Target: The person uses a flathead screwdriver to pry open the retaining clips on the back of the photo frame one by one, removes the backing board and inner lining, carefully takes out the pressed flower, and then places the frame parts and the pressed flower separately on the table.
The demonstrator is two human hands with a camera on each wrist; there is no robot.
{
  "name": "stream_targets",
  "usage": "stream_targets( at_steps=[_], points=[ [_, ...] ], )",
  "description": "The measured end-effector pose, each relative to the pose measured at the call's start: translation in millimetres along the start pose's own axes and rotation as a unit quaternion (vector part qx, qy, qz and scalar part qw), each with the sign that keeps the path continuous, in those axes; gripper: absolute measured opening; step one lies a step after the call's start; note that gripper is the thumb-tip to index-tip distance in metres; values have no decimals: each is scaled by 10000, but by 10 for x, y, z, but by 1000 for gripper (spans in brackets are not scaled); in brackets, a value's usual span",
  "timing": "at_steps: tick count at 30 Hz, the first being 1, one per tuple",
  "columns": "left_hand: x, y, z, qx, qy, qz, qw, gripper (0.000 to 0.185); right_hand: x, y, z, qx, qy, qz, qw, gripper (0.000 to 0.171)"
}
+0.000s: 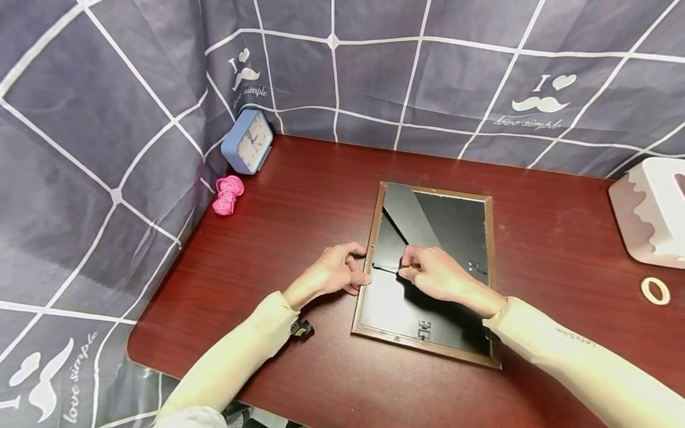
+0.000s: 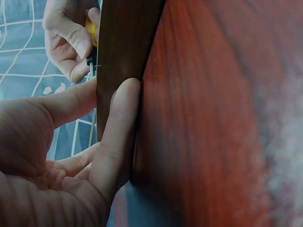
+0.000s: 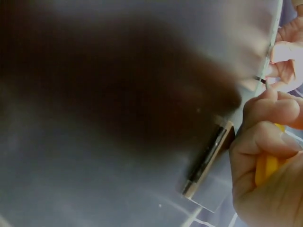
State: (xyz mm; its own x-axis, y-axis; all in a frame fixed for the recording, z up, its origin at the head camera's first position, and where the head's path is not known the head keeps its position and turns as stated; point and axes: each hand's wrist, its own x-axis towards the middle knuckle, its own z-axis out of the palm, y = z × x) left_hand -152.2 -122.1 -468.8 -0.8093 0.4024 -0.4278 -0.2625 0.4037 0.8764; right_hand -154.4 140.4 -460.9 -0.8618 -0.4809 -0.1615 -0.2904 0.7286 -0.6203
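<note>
A brown-rimmed picture frame (image 1: 426,345) lies with its dark backing board (image 1: 455,208) facing up. A flat grey stand leg (image 1: 409,211) slants across the upper part. My left hand (image 1: 339,270) holds the left rim, one digit over the top and a finger (image 2: 120,113) along the outer side. In my right hand (image 1: 433,273) is a screwdriver with a yellow and black handle (image 3: 267,168), gripped between thumb and curled fingers. Its thin shaft (image 1: 385,268) points left, the tip right at the inner edge of the left rim, near my left thumb.
On the red-brown table (image 1: 299,208) a blue alarm clock (image 1: 248,142) and pink yarn (image 1: 228,194) stand at the back left. A white and beige box (image 1: 653,214) and a cream ring (image 1: 655,291) are at the right. A grey checked curtain (image 1: 374,77) hangs behind.
</note>
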Motion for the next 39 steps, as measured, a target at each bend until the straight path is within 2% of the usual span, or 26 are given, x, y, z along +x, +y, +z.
stream_targets(
  at_steps=[2, 6, 11, 19, 39],
  points=[
    [-12, -2, -8, 46, 32, 33, 10000, 64, -24, -111, -51, 100, -52, 16, 9999, 8],
    [-25, -7, -14, 145, 88, 142, 9998, 62, -5, -147, -59, 107, -91, 87, 9999, 8],
    [-28, 0, -4, 217, 92, 161, 9996, 61, 2, -138, -57, 162, -87, 144, 9997, 9],
    [-7, -16, 8, 69, -69, 110, 9999, 64, -38, -104, -49, 273, -33, 239, 9993, 10],
    [24, -29, -9, -45, -143, 142, 9998, 64, -8, -97, -42, 633, -87, 276, 9976, 13]
  ],
)
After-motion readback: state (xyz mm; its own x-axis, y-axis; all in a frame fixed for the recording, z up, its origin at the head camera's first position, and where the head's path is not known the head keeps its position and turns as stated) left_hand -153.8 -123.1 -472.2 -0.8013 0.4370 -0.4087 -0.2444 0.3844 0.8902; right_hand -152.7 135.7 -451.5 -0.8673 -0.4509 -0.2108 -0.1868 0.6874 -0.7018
